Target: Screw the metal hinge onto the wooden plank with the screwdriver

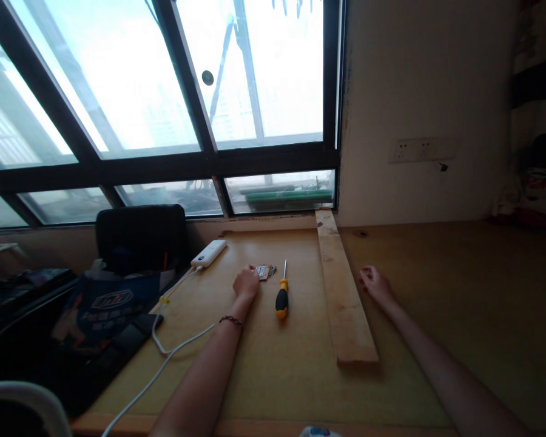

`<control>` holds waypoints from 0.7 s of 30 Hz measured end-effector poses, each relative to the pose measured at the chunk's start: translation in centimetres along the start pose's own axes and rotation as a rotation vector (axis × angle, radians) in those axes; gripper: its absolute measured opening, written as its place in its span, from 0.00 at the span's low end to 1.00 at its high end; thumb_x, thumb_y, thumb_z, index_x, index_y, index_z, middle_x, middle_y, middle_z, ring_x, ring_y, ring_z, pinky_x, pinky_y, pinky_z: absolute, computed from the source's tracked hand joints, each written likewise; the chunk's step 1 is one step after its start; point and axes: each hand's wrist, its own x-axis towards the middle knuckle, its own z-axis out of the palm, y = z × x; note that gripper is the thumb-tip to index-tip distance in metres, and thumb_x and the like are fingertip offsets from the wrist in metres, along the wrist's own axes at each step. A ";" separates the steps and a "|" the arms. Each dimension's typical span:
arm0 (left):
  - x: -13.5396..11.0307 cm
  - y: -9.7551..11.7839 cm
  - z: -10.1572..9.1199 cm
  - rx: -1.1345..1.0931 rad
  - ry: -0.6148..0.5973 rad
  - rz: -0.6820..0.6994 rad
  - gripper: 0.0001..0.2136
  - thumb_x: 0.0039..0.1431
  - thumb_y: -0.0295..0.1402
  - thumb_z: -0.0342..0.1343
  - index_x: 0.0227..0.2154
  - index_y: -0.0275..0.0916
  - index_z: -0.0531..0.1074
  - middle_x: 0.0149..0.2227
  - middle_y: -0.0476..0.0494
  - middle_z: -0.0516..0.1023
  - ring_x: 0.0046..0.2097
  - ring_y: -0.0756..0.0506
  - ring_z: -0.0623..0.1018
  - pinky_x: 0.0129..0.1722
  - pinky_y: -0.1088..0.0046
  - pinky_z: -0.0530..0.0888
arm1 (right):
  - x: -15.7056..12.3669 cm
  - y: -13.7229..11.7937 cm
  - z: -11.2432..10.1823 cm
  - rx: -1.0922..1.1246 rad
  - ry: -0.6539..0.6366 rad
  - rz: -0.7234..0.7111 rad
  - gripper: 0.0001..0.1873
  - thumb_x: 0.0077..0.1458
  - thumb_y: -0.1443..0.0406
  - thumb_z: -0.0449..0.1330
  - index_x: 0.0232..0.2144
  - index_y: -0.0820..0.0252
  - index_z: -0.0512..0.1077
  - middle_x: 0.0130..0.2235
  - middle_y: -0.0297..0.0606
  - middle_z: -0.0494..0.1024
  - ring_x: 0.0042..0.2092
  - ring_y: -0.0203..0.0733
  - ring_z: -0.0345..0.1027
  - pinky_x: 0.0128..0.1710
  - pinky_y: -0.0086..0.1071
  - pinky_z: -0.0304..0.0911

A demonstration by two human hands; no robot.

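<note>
My left hand rests on the wooden tabletop with its fingers curled, touching a small metal hinge that lies beside a few screws. I cannot make out whether it grips the hinge. Just right of it lies a screwdriver with a yellow and black handle, tip pointing away from me. A long wooden plank runs from the window sill toward me. My right hand lies on the table right of the plank, fingers loosely curled, holding nothing that I can see.
A white power bank with a white cable sits at the far left of the table. A black bag and a blue bag stand to the left. A window and a wall with sockets close the back.
</note>
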 end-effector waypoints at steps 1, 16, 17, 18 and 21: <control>0.0 0.0 0.0 0.001 -0.001 -0.003 0.16 0.56 0.36 0.44 0.42 0.39 0.71 0.39 0.34 0.77 0.42 0.38 0.75 0.34 0.68 0.68 | 0.0 0.0 0.0 -0.011 0.000 -0.005 0.14 0.52 0.60 0.52 0.39 0.62 0.65 0.27 0.37 0.75 0.21 0.33 0.66 0.22 0.27 0.61; -6.8 4.9 -2.8 -0.017 0.151 0.505 0.18 0.61 0.41 0.39 0.43 0.38 0.70 0.33 0.38 0.76 0.37 0.43 0.75 0.38 0.71 0.65 | -3.7 -4.3 1.4 0.057 0.057 -0.124 0.21 0.51 0.53 0.48 0.29 0.63 0.73 0.33 0.45 0.78 0.35 0.46 0.71 0.32 0.31 0.61; -7.8 5.8 -2.8 -0.105 0.132 0.541 0.17 0.60 0.40 0.39 0.41 0.38 0.70 0.31 0.39 0.76 0.36 0.44 0.75 0.38 0.71 0.65 | -3.9 -4.4 1.6 0.104 0.050 -0.092 0.22 0.50 0.52 0.49 0.28 0.63 0.73 0.32 0.44 0.78 0.34 0.46 0.71 0.32 0.30 0.61; -8.9 6.7 -2.7 -0.214 0.101 0.564 0.16 0.60 0.40 0.40 0.40 0.38 0.70 0.31 0.40 0.76 0.35 0.45 0.74 0.38 0.72 0.66 | -4.0 -4.5 1.9 0.156 0.041 -0.057 0.23 0.49 0.51 0.49 0.25 0.63 0.73 0.30 0.43 0.78 0.33 0.45 0.70 0.30 0.30 0.61; -11.6 10.2 -1.2 -0.539 -0.094 0.535 0.15 0.57 0.38 0.46 0.44 0.38 0.66 0.34 0.42 0.75 0.34 0.47 0.74 0.37 0.72 0.68 | -4.2 -4.5 2.2 0.337 0.021 0.062 0.25 0.47 0.48 0.50 0.18 0.63 0.70 0.21 0.40 0.75 0.27 0.44 0.69 0.25 0.30 0.59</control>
